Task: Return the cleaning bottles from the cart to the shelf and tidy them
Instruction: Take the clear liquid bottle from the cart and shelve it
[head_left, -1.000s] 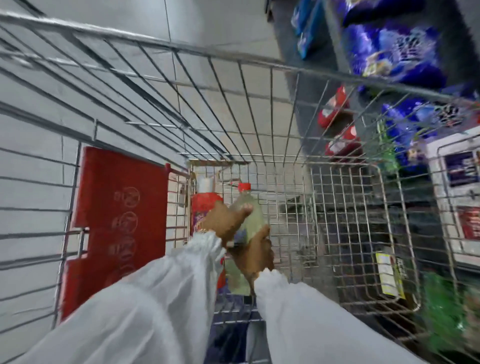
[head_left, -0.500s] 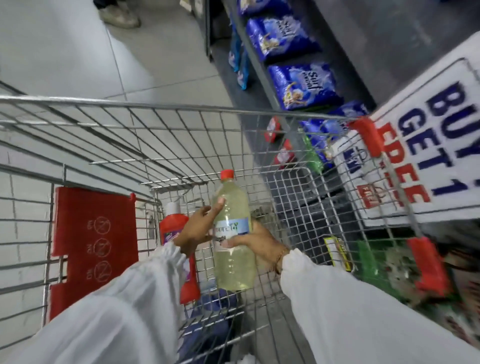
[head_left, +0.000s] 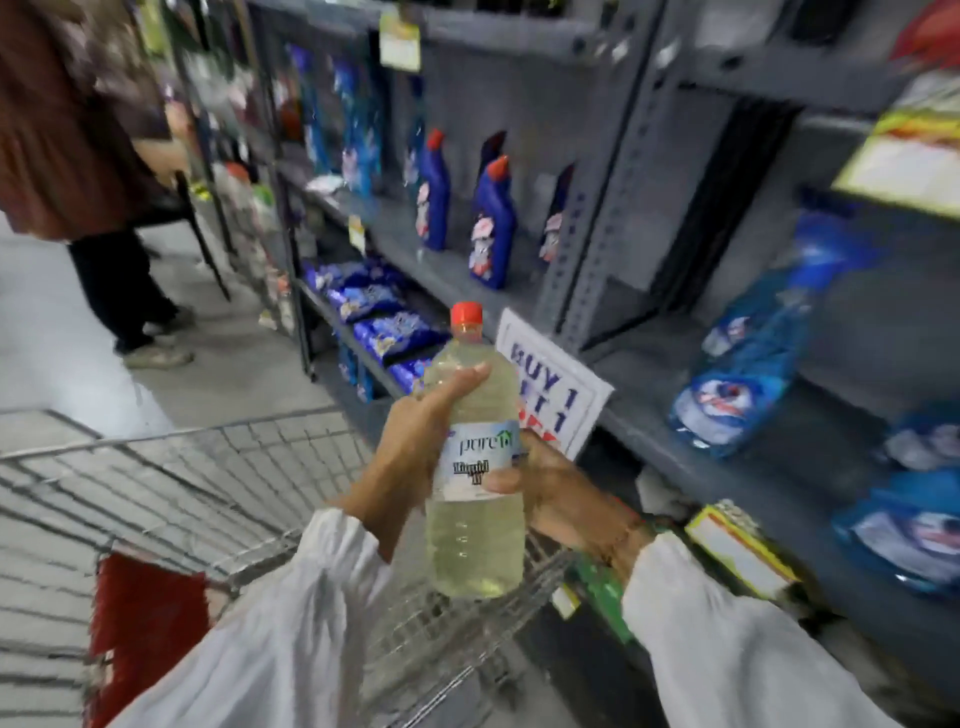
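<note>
Centre of the frame, both hands clamp an upright bottle of pale yellow liquid, red cap up; left hand wraps its shoulder, right hand its label; wire cart lower left; grey shelf right.

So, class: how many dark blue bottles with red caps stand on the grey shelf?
2: one further back, one nearer. Dark shapes behind them may be more, too unclear to count.

Far left, standing person in brown top. Low, blue detergent bags. Right, "BUY 1" promotional sign, blue refill pouches.
</note>
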